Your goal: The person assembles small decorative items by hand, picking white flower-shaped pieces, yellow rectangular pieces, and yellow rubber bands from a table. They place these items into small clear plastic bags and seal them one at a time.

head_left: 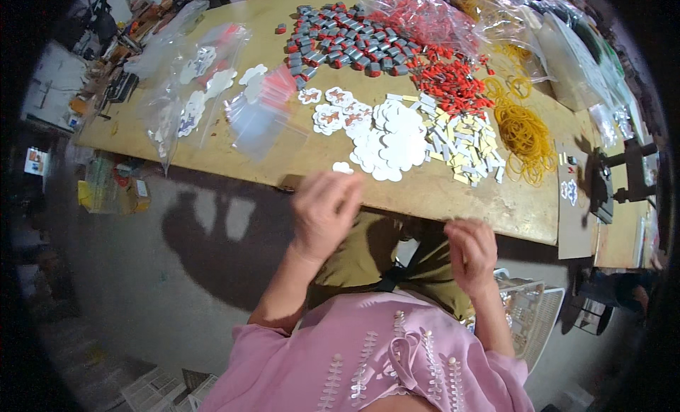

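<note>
My left hand (324, 208) hangs at the near edge of the wooden table (297, 153), fingers curled downward, just below a small white flower-shaped card (343, 167). Whether it holds anything cannot be made out. My right hand (471, 250) is lower, off the table over my lap, fingers bent in a loose fist with nothing visible in it. A heap of white flower-shaped cards (388, 139) lies just beyond my left hand. Beside it sit small white and yellow rectangular pieces (464, 139).
Yellow rubber bands (525, 137) lie to the right. Grey-and-red small parts (347, 40) and red pieces (446, 76) fill the far side. Clear plastic bags (205, 93) cover the left. A black press tool (613, 178) stands at the right edge; a white basket (531, 313) sits below.
</note>
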Tool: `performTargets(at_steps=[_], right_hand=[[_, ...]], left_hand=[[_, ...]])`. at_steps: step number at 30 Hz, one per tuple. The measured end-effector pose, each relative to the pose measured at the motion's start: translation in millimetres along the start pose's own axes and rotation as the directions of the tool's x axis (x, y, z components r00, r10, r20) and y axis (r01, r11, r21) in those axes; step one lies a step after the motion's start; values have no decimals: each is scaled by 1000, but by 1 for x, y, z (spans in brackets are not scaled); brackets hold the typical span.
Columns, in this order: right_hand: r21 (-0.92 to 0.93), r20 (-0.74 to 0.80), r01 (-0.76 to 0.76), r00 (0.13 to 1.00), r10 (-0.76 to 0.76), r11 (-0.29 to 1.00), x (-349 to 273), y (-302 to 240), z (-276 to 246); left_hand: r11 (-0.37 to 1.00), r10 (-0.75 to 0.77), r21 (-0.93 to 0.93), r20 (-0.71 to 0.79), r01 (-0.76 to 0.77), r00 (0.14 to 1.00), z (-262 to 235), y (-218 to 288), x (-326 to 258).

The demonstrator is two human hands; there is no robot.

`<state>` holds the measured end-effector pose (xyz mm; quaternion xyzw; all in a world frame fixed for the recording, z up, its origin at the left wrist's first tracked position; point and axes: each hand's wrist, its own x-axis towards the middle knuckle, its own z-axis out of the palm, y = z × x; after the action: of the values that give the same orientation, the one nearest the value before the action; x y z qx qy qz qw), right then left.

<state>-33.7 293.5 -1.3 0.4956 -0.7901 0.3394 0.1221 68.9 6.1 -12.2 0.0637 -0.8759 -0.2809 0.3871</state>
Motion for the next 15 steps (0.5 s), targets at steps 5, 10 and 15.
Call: performTargets(at_steps=[5,10,15], right_hand=[[109,116,-52,993,39,993,-31,-11,20],[211,111,-26,994,2,977,-32,-20,40],[266,208,-122,976,66,956,-18,-31,49]], left_hand=[[841,-253,520,133,150,958,-59,-56,8],[833,-120,548,305,-71,945,-65,-45,-16],[937,-56,350,110,14,992,-65,-57,-33]])
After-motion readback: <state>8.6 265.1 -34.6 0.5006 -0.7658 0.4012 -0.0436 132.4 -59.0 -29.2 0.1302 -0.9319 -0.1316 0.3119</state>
